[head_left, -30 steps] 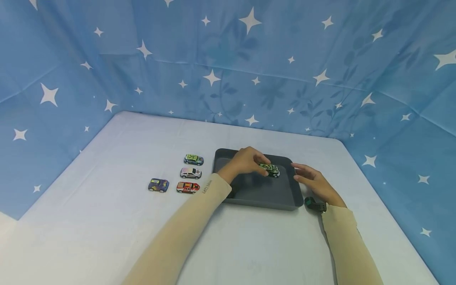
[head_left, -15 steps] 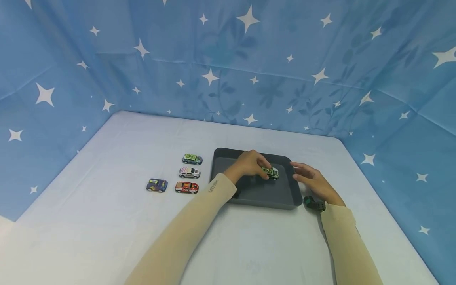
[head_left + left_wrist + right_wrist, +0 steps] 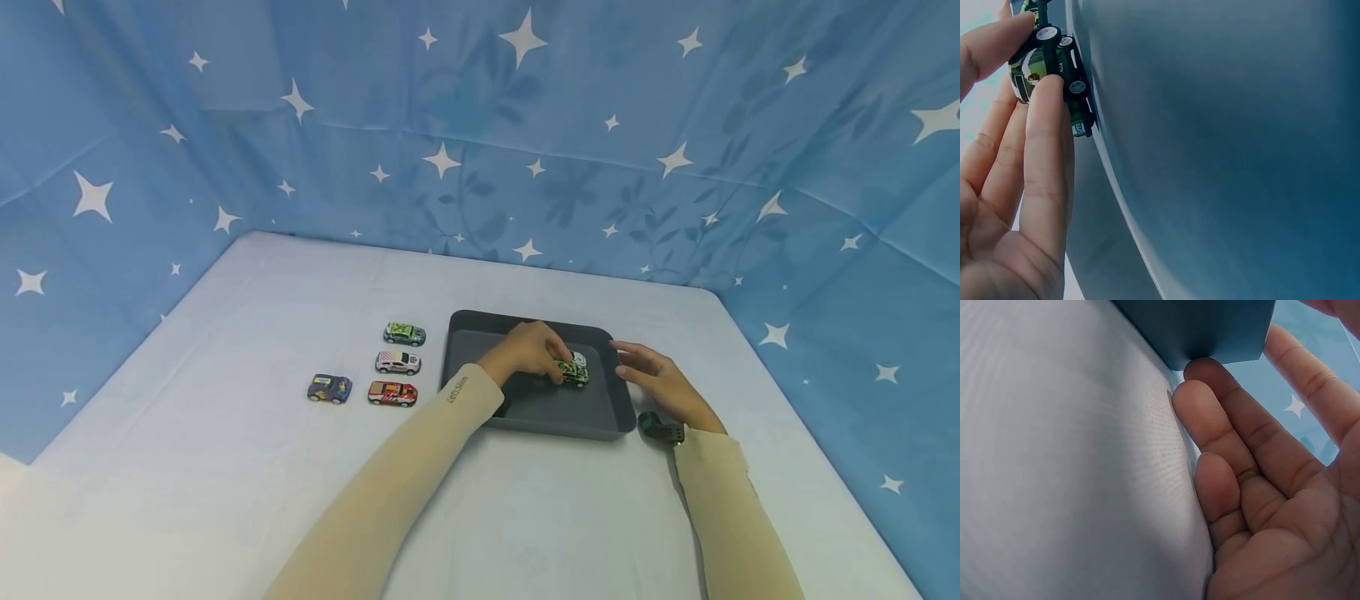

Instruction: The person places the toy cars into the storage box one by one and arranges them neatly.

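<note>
My left hand (image 3: 528, 348) reaches into the dark grey tray (image 3: 551, 417) and pinches a green camouflage-pattern toy car (image 3: 574, 375) between thumb and fingers. Just behind it, a second car with a whitish end (image 3: 580, 359) shows, partly hidden. In the left wrist view the held car (image 3: 1036, 62) sits between thumb and index finger, close to the tray floor, with green car parts on either side of it. Beside the tray's right wall is my right hand (image 3: 660, 383), fingers relaxed. Its fingertips touch the tray's corner (image 3: 1210, 337) in the right wrist view.
Left of the tray stand a green car (image 3: 404, 334), a white car (image 3: 398, 362) and a red car (image 3: 392, 394) in a column, with a purple car (image 3: 329, 388) further left. A starry blue curtain (image 3: 480, 125) encloses the white table (image 3: 187, 467).
My left hand has moved slightly right and toward me, shifting the held camouflage car nearer in the tray, so the whitish car behind it shows. The right hand stays by the tray.
</note>
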Demonstrator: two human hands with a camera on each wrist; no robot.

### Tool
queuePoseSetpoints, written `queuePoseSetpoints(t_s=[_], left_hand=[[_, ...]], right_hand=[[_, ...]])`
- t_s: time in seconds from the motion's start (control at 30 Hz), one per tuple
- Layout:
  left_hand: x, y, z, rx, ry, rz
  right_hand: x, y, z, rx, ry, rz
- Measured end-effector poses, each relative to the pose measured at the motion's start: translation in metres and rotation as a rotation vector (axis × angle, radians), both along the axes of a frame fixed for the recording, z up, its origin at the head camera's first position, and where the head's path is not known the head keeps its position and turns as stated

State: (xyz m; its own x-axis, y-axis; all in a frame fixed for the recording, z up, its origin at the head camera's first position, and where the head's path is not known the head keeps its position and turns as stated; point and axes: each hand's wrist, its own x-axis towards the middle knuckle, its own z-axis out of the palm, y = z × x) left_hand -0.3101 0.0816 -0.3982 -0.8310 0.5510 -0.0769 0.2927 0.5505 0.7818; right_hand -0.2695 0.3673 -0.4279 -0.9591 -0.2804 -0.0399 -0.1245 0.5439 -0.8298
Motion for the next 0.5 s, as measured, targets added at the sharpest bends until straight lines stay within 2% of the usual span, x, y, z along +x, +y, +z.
queuePoseSetpoints(t_s=[0.17,0.5], left_hand=[[0.0016,0.0007,0.0020,0.014,-0.029,0.000],[0.0029,0.0064,0.0022,-0.042,-0.047,-0.007]], right_hand=[[-0.0001,0.0000,0.0003,0.006,0.001,-0.002],[-0.0006,0.0011,-0.0004,0.001,-0.004,-0.001]])
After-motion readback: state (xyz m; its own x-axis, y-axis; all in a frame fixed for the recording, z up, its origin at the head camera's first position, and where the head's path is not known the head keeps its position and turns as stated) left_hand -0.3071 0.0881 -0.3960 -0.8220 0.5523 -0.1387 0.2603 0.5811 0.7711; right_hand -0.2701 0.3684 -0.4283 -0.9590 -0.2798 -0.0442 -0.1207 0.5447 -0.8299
